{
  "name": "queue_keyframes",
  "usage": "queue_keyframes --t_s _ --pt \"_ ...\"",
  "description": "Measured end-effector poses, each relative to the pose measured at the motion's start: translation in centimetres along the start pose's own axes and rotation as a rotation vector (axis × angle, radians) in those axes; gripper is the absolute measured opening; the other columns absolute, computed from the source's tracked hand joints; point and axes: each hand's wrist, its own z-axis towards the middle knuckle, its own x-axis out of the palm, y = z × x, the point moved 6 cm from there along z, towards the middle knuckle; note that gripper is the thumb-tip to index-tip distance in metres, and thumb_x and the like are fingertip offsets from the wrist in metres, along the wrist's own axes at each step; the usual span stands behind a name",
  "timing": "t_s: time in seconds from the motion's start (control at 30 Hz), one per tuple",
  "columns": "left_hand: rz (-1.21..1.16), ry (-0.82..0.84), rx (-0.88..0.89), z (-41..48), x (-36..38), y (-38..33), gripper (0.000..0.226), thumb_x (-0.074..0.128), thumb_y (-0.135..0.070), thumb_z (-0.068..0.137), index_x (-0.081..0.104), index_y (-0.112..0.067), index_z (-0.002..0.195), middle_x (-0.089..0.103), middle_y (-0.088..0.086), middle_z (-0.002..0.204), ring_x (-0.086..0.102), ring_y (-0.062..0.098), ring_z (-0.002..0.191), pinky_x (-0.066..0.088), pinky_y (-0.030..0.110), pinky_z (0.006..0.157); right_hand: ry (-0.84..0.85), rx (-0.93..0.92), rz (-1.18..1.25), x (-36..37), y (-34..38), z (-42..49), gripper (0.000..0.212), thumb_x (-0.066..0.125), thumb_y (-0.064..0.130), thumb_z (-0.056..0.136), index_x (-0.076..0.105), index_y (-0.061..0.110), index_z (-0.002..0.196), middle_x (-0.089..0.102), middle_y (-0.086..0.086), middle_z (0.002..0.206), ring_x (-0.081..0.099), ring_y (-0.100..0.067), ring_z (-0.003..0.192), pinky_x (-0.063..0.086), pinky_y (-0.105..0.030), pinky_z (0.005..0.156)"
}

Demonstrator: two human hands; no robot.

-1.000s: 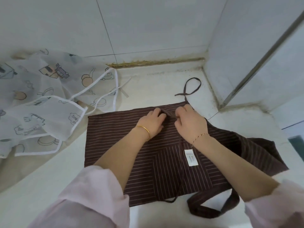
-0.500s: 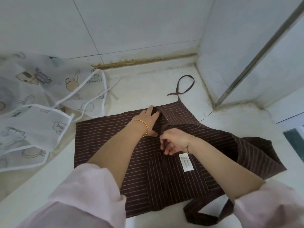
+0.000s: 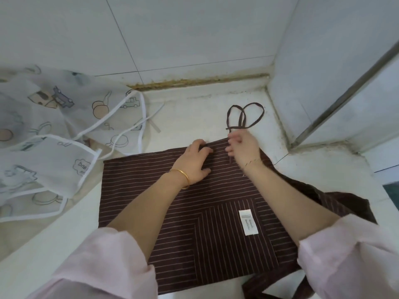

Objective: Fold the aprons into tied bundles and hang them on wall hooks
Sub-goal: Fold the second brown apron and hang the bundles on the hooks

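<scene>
Apron, brown with thin stripes, lies flat on the white counter, filling the centre and lower right of the frame, its white label facing up. The left hand, a gold bangle on its wrist, sits at the apron's top hem with fingers bent around a ridge of cloth. The right hand is just beside it at the same hem. The thin strap loops on the counter above it.

A white apron with cartoon prints is heaped at the upper left, its trim touching the brown one's corner. The tiled wall closes the top.

The right fingers are blurred, so whether they pinch the strap cannot be told. Pink sleeves cover the apron's lower corners, and the frame edges cut off both aprons.
</scene>
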Motion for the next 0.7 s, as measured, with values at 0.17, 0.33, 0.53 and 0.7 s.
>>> queue_keyframes --t_s 0.17,0.33,0.53,0.7 --pt "0.091 -0.358 0.046 -3.3 1.0 0.4 0.030 0.049 -0.014 0.082 0.060 -0.002 0.107 0.055 0.018 0.113 0.055 0.034 0.101 0.051 0.045 0.086 0.180 -0.484 -0.804 6.5 -1.7 -3.6 0.039 0.050 0.016 0.091 0.051 0.014 0.130 0.046 -0.006 0.139 0.039 -0.025 0.131 0.030 -0.038 0.109" --pt "0.185 -0.278 -0.252 -6.8 2.8 5.7 0.054 0.025 -0.046 0.092 0.048 -0.019 0.133 0.039 0.014 0.145 0.031 0.031 0.138 0.016 0.049 0.116 0.105 -0.517 -1.079 6.2 -4.0 -3.1 0.053 0.027 0.040 0.092 0.049 0.017 0.135 0.046 -0.007 0.143 0.041 -0.028 0.133 0.031 -0.051 0.109" --pt "0.140 -0.289 -0.537 -9.8 1.6 11.5 0.055 0.024 -0.048 0.098 0.020 -0.029 0.149 0.008 0.006 0.159 0.002 0.023 0.147 -0.003 0.044 0.119 0.130 -0.499 -1.147 6.3 -4.0 -3.0 0.056 0.019 0.040 0.095 0.042 0.018 0.141 0.038 -0.007 0.149 0.033 -0.028 0.138 0.024 -0.050 0.113" --pt "-0.024 -0.547 -0.422 -11.0 -0.4 11.1 0.046 0.037 -0.033 0.094 0.052 -0.007 0.129 0.043 0.016 0.139 0.036 0.033 0.131 0.023 0.050 0.114 0.018 -0.504 -1.073 7.1 -2.2 -5.1 0.051 0.054 0.017 0.093 0.040 0.013 0.142 0.030 -0.012 0.152 0.025 -0.030 0.142 0.019 -0.050 0.116"
